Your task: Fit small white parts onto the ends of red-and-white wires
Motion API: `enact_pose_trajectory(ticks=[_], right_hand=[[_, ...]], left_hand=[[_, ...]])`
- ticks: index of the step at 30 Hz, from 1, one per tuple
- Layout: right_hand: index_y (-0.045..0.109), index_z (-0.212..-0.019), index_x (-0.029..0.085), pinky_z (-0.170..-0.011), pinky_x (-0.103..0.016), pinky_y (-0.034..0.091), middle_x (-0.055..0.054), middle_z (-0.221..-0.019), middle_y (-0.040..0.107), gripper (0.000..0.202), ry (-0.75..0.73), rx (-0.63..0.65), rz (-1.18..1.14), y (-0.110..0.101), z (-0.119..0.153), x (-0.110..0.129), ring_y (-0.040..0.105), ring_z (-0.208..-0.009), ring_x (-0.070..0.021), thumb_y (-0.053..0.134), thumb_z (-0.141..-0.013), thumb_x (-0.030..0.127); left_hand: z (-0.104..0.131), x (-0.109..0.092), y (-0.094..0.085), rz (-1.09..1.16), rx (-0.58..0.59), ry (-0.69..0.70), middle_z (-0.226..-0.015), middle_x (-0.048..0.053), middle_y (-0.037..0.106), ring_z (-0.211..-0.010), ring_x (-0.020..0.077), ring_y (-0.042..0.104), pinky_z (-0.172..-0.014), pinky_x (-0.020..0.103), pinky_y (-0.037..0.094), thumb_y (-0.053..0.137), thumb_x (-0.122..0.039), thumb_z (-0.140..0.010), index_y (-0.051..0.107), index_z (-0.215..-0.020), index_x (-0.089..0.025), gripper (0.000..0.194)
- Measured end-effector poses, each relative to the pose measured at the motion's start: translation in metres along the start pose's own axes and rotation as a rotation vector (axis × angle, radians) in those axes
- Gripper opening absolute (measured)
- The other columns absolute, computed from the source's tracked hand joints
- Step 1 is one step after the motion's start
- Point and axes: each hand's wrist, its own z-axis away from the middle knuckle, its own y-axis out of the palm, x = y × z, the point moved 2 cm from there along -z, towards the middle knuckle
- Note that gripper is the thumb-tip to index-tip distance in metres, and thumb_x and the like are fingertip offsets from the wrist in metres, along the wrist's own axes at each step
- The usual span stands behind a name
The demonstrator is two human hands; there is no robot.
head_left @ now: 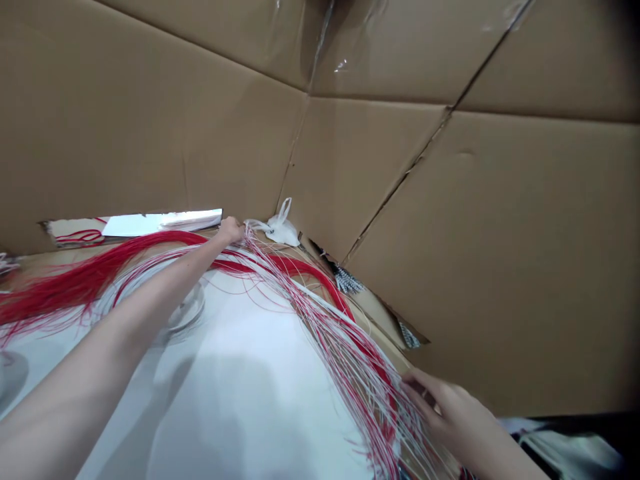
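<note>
A long bundle of thin red and white cords (320, 313) runs from the back middle down to the lower right. My left hand (231, 230) is stretched out to the back and closed around the top end of this bundle. At the lower right my right hand (443, 407) has its fingers curled around some of the loose strands, partly hiding them. A thick hank of red cord (95, 273) fans out at the left, beyond my left forearm. More red cord (315, 270) curves underneath the bundle.
Tall cardboard walls (150, 120) meet in a corner at the back, with slots cut near their base. A white plastic bag (283, 230) sits in that corner. Beneath the cords lies a white surface (240, 387). A clear round coil (187, 310) is partly behind my left forearm.
</note>
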Motion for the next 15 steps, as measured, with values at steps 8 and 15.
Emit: enact_pose_trajectory(ticks=[8, 15], right_hand=[[0.062, -0.094, 0.027, -0.061, -0.032, 0.048, -0.004, -0.083, 0.072, 0.037, -0.065, -0.155, -0.056, -0.027, -0.018, 0.021, 0.069, -0.072, -0.0227, 0.033, -0.093, 0.05], [0.064, -0.092, 0.027, -0.056, -0.031, 0.043, -0.005, -0.084, 0.072, 0.035, -0.031, -0.161, 0.13, -0.031, -0.027, 0.033, 0.069, -0.072, -0.0242, 0.033, -0.094, 0.043]], left_hand=[[0.053, -0.013, 0.015, -0.161, 0.147, 0.215, -0.119, 0.01, 0.061, -0.103, 0.0224, 0.062, -0.087, 0.043, 0.054, 0.058, -0.034, -0.092, 0.059, -0.118, -0.015, 0.031], [0.07, -0.041, 0.042, -0.147, 0.249, 0.387, -0.118, 0.009, 0.061, -0.101, 0.022, 0.063, -0.086, 0.043, 0.054, 0.058, -0.034, -0.093, 0.058, -0.118, -0.015, 0.032]])
